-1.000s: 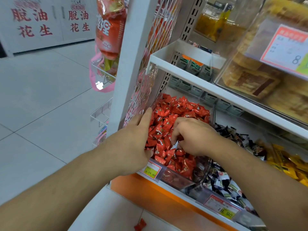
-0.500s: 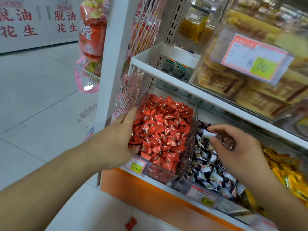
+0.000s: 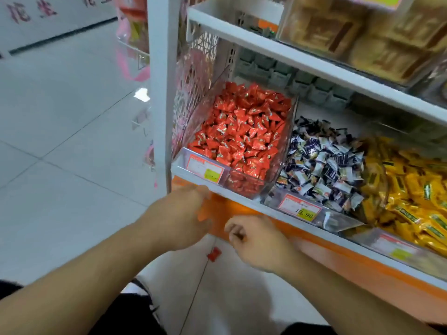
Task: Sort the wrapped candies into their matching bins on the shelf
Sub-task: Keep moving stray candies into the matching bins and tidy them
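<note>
Risk — red candy (image 3: 213, 254) on floor below red bin (image 3: 278, 165) gets overlooked: left hand (image 3: 183, 213) relaxed, empty; right hand (image 3: 256, 240) curled — contents indeterminate.

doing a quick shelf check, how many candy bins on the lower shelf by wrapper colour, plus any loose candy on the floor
Clear plastic bin of red-wrapped candies: 1
Clear plastic bin of dark blue and white wrapped candies: 1
Clear plastic bin of yellow-wrapped candies: 1
Loose red-wrapped candy on the floor: 1
Total: 3 bins, 1 loose candy
</note>
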The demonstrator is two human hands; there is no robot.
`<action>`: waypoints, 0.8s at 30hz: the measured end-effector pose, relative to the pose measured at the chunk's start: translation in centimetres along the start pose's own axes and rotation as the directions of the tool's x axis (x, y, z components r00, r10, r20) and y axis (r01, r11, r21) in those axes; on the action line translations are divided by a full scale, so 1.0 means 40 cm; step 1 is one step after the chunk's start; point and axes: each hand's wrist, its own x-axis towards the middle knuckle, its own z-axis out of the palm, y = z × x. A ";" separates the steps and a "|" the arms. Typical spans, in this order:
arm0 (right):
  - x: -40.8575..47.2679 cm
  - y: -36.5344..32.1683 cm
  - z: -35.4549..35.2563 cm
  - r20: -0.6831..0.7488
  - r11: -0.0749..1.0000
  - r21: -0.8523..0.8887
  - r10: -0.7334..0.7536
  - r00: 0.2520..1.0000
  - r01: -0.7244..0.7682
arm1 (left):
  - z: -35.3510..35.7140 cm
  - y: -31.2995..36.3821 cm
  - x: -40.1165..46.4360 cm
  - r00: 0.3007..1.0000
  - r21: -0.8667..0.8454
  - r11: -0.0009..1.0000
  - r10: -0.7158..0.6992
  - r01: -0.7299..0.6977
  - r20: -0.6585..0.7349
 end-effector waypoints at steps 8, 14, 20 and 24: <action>0.196 0.228 0.442 0.165 0.947 0.146 0.263 0.951 -0.287 | 0.366 -0.172 0.092 0.938 -0.119 0.971 -0.163 0.208 0.307; 0.207 0.330 0.655 0.184 0.927 -0.126 0.372 0.910 -0.353 | 0.487 -0.231 0.157 0.905 -0.245 0.910 -0.238 0.335 0.352; 0.186 0.298 0.625 0.206 0.902 0.179 0.357 0.911 -0.393 | 0.486 -0.291 0.139 0.834 -0.195 0.878 -0.314 0.437 0.454; 0.174 0.187 0.483 0.170 0.867 0.358 0.304 0.938 -0.346 | 0.397 -0.272 0.119 0.855 -0.224 0.869 -0.330 0.441 0.401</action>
